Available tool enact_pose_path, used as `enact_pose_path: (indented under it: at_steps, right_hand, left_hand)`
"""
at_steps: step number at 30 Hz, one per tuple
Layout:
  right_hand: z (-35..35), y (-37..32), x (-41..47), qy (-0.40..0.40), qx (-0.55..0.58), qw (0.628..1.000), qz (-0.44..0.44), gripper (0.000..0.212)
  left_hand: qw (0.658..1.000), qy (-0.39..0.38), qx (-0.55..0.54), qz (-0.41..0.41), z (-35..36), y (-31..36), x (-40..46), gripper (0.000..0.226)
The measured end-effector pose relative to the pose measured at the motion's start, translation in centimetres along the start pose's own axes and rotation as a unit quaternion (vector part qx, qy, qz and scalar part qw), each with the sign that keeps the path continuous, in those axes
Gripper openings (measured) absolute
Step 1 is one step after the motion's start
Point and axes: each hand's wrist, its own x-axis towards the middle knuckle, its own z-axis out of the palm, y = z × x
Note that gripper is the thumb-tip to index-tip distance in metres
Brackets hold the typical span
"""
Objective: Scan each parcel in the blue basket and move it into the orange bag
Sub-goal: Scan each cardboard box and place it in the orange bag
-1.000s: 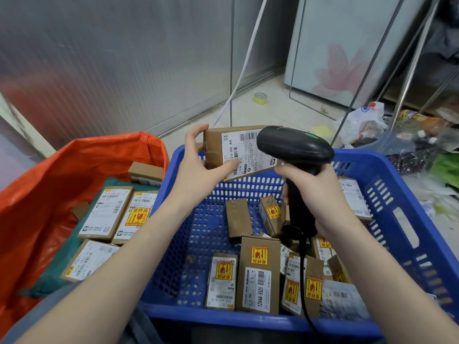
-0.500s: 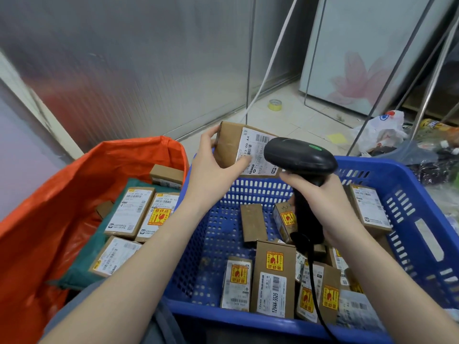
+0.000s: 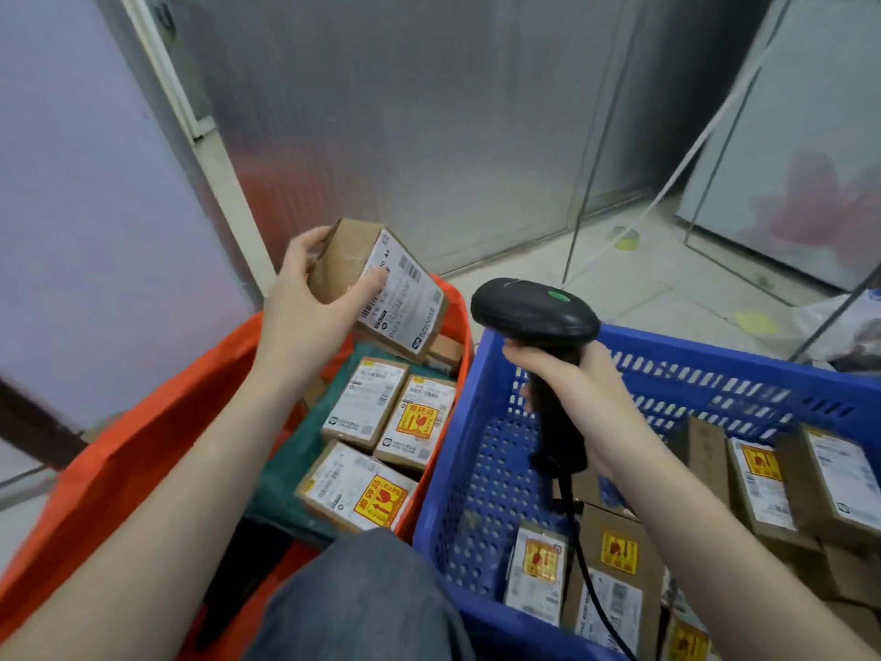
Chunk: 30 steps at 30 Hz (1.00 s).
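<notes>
One brown cardboard parcel (image 3: 381,288), gripped in my left hand (image 3: 310,302), goes low into the orange bag (image 3: 143,446) before release; my right hand (image 3: 572,388) grips the black handheld scanner (image 3: 534,317).

My left hand (image 3: 305,310) holds a brown cardboard parcel (image 3: 381,288) above the orange plastic bag (image 3: 143,450); labelled cardboard boxes (image 3: 376,441) lie in it below. Right of that, my right hand (image 3: 579,398) holds the black handheld scanner (image 3: 536,317) over the blue perforated plastic basket (image 3: 481,469); small cardboard parcels (image 3: 596,574) lie in it beneath.
</notes>
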Motion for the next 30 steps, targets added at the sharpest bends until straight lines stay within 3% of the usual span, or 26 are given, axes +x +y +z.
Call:
enact_pose_path:
  at_steps: [8,16,22,30]
  right_hand:
    - [10.4,1.7,2.9,-0.08,-0.015,0.997,0.011,0.01]
    - [17.4,5.0,5.7,-0.096,-0.015,0.994,0.043,0.011]
    - [18.2,7.2,6.4,-0.102,-0.036,0.992,0.068,0.011]
    - [16.0,6.3,6.3,-0.077,-0.031,0.994,0.072,0.009]
  left_hand:
    - [0.998,0.029,0.039,-0.047,-6.1,-8.3,0.3,0.066]
    - [0.992,0.045,0.085,-0.08,-9.3,-16.0,0.3,0.074]
    - [0.982,0.017,0.041,-0.182,-7.7,-19.5,-0.9,0.086]
    - [0.983,-0.022,-0.009,-0.183,-6.1,-16.1,-0.3,0.069]
